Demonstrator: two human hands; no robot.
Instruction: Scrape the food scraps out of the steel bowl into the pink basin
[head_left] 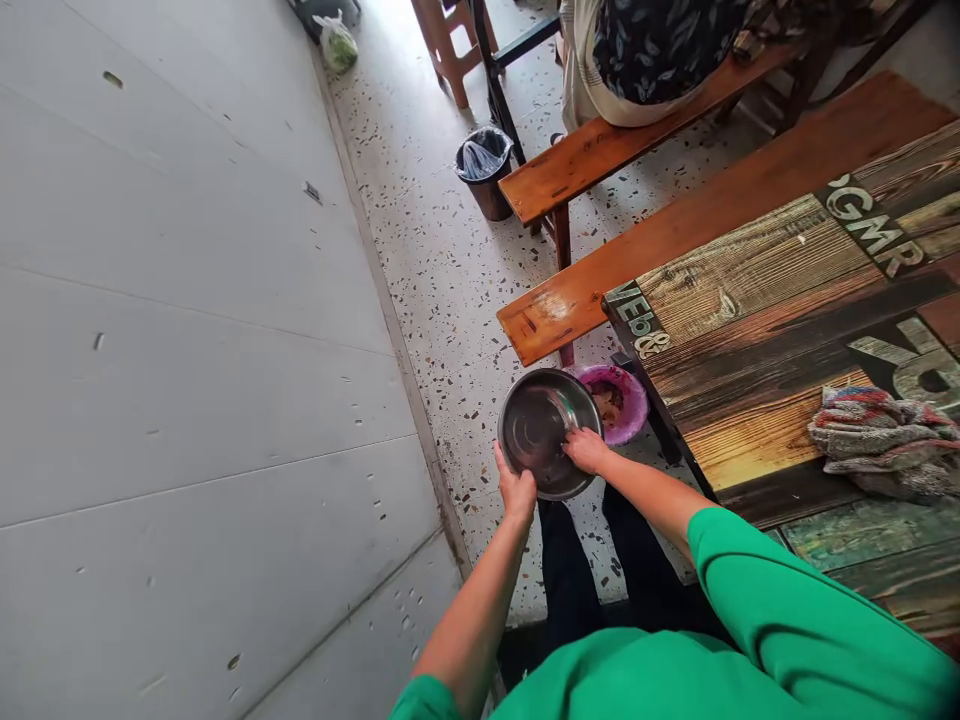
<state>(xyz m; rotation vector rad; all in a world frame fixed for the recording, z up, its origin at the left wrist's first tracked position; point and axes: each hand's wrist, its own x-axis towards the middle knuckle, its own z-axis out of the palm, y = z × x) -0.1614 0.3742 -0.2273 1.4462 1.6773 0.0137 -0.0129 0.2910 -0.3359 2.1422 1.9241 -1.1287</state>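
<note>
The fingers of the left hand [517, 491] curl over the near-left rim of a steel bowl [538, 430], gripping it from outside, thumb side up. The right hand [586, 449] reaches in over the bowl's near-right rim; its fingers are bent and pressed down inside the bowl, though whether they hold anything there cannot be told. Both forearms are bare up to green sleeves [757, 580].

The bowl is round, shiny and tilted slightly toward the camera, held above the speckled floor [442, 250] and in front of the person's dark trouser legs [566, 570]. Just behind its far-right rim, and partly hidden by it, sits a pink plastic basin [624, 398] with some brownish matter in it. The basin lies on the floor below the near-left corner of a table.

The tabletop [750, 330] is of printed wood planks with pale lettering. Near its right edge lies a crumpled striped cloth [885, 440]. Along the tabletop's far edge runs a wooden bench [720, 200]; a second bench [600, 150] stands beyond it, with another person seated on it in a dark patterned garment [660, 40]. A small bin [486, 170] lined with a bag stands on the floor by the end of that far bench. A grey panelled wall [187, 350] fills the left side.
</note>
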